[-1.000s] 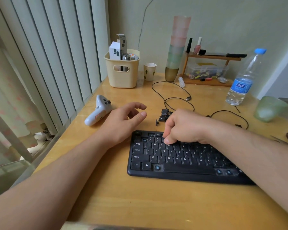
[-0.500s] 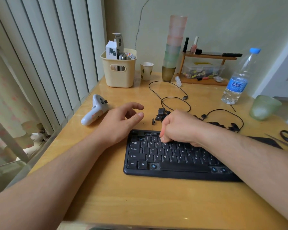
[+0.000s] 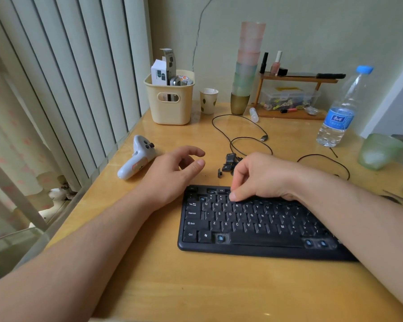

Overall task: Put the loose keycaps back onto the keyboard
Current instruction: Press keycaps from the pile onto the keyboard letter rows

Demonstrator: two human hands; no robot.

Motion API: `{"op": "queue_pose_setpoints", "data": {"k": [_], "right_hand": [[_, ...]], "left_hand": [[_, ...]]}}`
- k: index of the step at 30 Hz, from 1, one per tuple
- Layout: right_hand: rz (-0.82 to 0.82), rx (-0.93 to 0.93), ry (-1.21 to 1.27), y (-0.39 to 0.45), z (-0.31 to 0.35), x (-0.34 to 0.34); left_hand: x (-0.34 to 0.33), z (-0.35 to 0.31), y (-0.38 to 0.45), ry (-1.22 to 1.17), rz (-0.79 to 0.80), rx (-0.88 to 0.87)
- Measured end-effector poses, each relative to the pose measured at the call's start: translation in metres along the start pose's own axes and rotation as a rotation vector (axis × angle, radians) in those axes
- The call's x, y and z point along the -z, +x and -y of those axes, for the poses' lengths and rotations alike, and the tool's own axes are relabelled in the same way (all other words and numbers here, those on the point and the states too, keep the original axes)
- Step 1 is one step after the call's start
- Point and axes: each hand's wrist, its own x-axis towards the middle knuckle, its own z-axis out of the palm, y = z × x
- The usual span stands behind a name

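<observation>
Wooden desk point(image 3: 196, 287), right hand point(image 3: 261, 177) fingers point(image 3: 234, 195) pressing keyboard point(image 3: 254, 226) number row

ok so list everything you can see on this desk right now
keyboard: 1, black, front centre, some keys missing
loose keycaps: small pile, black, behind keyboard
controller: 1, white, left
basket: 1, cream, back left
paper cup: 1, white, beside basket
stacked cups: 1 stack, pink to green, back
water bottle: 1, clear, blue cap, right
cable: black, centre
left hand: resting on desk, holding nothing
right hand: fingers curled on keyboard's top rows
</observation>
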Motion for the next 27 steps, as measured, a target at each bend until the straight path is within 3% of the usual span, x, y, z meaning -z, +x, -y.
{"op": "queue_pose_setpoints", "data": {"k": [3,5,7,12,15,18,23,27], "right_hand": [[-0.036,0.052,-0.001,0.009,0.003,0.002],[-0.178,0.12,0.012,0.022,0.003,0.003],[-0.275,0.213,-0.165,0.036,0.003,0.003],[-0.188,0.353,-0.607,0.051,0.004,-0.006],[-0.18,0.38,-0.739,0.055,0.004,-0.009],[-0.244,0.401,-0.604,0.051,0.003,-0.007],[-0.482,0.456,0.047,0.017,-0.001,-0.016],[-0.541,0.487,0.152,0.007,-0.001,-0.027]], "left_hand": [[-0.001,0.001,0.001,0.0,-0.006,-0.009],[-0.001,0.002,0.002,0.009,-0.016,-0.011],[-0.001,0.002,0.003,0.019,-0.019,-0.014],[-0.003,0.001,0.004,0.04,-0.007,-0.017],[-0.003,0.0,0.004,0.056,-0.006,-0.02],[-0.003,-0.003,0.002,0.05,-0.006,-0.024],[-0.005,-0.011,0.001,-0.203,0.085,0.011],[-0.008,-0.016,-0.001,-0.393,0.125,0.031]]}}
